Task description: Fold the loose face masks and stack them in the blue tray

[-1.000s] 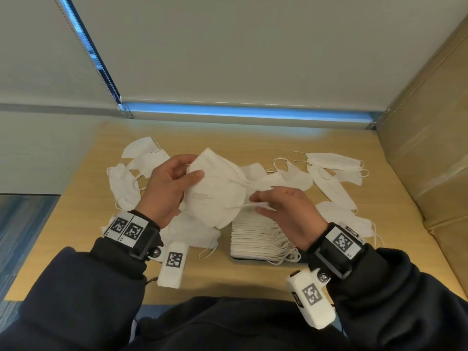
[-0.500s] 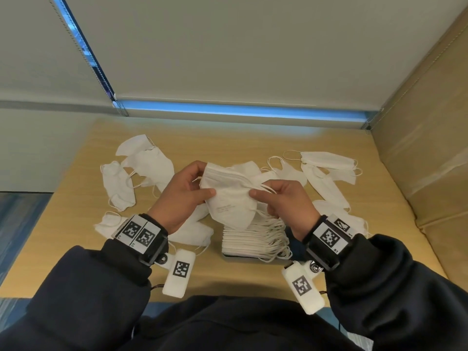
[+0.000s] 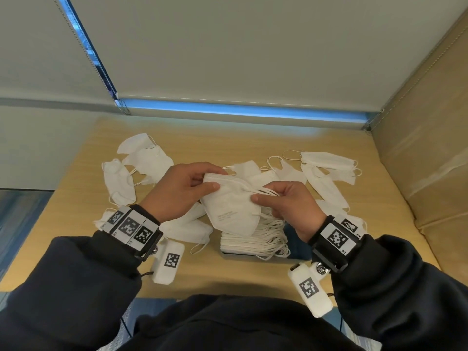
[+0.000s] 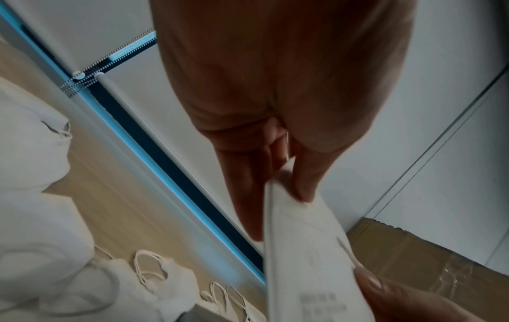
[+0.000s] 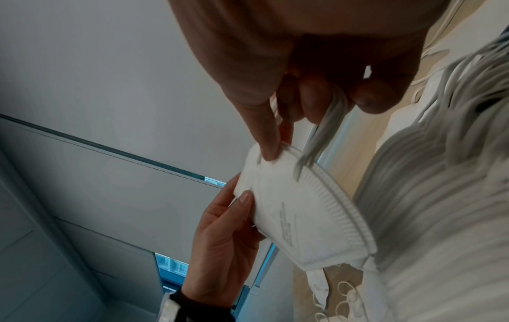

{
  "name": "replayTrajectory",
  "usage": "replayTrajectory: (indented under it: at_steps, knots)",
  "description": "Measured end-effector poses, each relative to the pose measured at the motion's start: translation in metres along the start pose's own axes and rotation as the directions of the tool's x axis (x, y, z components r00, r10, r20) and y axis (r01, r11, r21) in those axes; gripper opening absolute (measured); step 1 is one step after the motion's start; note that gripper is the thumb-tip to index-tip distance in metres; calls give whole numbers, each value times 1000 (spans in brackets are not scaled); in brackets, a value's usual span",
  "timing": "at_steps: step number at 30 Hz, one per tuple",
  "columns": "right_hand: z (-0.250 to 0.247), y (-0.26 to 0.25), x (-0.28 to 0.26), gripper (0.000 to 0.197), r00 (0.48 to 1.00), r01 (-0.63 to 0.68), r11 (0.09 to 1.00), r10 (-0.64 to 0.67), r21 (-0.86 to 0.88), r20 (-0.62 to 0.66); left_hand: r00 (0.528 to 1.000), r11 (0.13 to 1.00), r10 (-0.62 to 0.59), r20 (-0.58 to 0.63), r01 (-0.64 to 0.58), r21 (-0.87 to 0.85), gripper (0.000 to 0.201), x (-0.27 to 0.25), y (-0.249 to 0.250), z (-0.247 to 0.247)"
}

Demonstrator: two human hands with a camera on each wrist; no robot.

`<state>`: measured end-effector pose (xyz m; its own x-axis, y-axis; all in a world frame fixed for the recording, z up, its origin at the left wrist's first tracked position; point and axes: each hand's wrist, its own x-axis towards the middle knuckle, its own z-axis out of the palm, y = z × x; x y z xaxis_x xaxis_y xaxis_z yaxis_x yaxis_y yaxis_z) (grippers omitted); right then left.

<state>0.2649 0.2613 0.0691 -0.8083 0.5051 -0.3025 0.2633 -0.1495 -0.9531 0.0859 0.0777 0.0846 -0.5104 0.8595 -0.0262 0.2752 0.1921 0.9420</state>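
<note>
A white folded face mask (image 3: 229, 206) hangs in the air between both hands, just above the stack of folded masks (image 3: 253, 240) in the blue tray (image 3: 297, 243). My left hand (image 3: 184, 191) pinches the mask's left end, thumb on the near face. My right hand (image 3: 283, 198) pinches the mask's right edge, and its ear loops (image 3: 263, 191) run into the curled fingers. In the right wrist view the mask (image 5: 303, 209) is flat, its ribbed edge toward the stack (image 5: 440, 196). The left wrist view shows the mask (image 4: 305, 250) edge-on under the thumb.
Several loose masks lie on the wooden table (image 3: 228, 138): a group at the left (image 3: 141, 168), more at the right (image 3: 326, 171), some near my left wrist (image 3: 187, 229). A padded brown wall (image 3: 425, 148) bounds the right side; a window blind stands behind.
The mask went from open and cupped to folded flat. Both hands drew closer together and lowered it toward the stack in the tray.
</note>
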Motion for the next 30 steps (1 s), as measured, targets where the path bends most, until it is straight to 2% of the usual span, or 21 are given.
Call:
replayTrajectory:
  at_steps: [6, 10, 13, 15, 17, 19, 21, 23, 24, 25, 27, 28, 29, 30]
  knots:
    - [-5, 2, -1, 19, 994, -51, 997, 56, -57, 89, 997, 998, -52, 64, 51, 24, 27, -2, 4, -9]
    - [-4, 0, -2, 21, 986, -103, 992, 111, -72, 123, 988, 991, -132, 83, 133, 2, 22, -2, -5, -14]
    - [-11, -7, 3, 24, 977, -207, 976, 203, 65, 65, 980, 982, -187, 74, 185, 34, 19, -6, -18, -20]
    - [-19, -16, 15, 30, 956, -282, 929, 293, 241, -10, 974, 973, -228, 19, 228, -24, 19, -10, -31, -26]
    - [-24, -22, 30, 31, 940, -293, 897, 334, 331, -71, 960, 956, -274, -47, 267, -123, 18, -13, -42, -32]
    - [-20, -25, 40, 31, 952, -277, 918, 302, 282, -48, 942, 924, -332, -51, 314, -218, 19, -13, -49, -28]
    - [-11, -25, 40, 34, 974, -225, 967, 219, 118, 64, 907, 854, -420, -38, 381, -353, 19, -12, -56, -15]
    - [-7, -23, 32, 67, 975, -104, 975, 139, -196, 171, 831, 706, -555, -41, 445, -551, 14, -14, -66, -1]
    - [-7, -20, 26, 86, 969, -19, 923, 112, -385, 219, 776, 605, -629, -46, 453, -655, 9, -16, -71, 4]
    - [-7, -15, 20, 103, 953, 70, 822, 113, -565, 282, 717, 503, -695, -49, 437, -746, 5, -19, -75, 7]
    - [-6, 6, 10, 126, 903, 261, 508, 172, -821, 394, 630, 362, -775, -56, 370, -855, 4, -24, -83, 8]
    - [-4, 20, 7, 132, 885, 329, 374, 198, -867, 421, 616, 346, -785, -68, 345, -873, 3, -26, -84, 7]
    - [-4, 33, 6, 133, 884, 357, 293, 202, -887, 423, 625, 358, -777, -82, 331, -873, 4, -27, -82, 5]
    - [-6, 43, 9, 130, 900, 352, 277, 162, -894, 404, 654, 405, -750, -103, 330, -853, 5, -27, -77, 4]
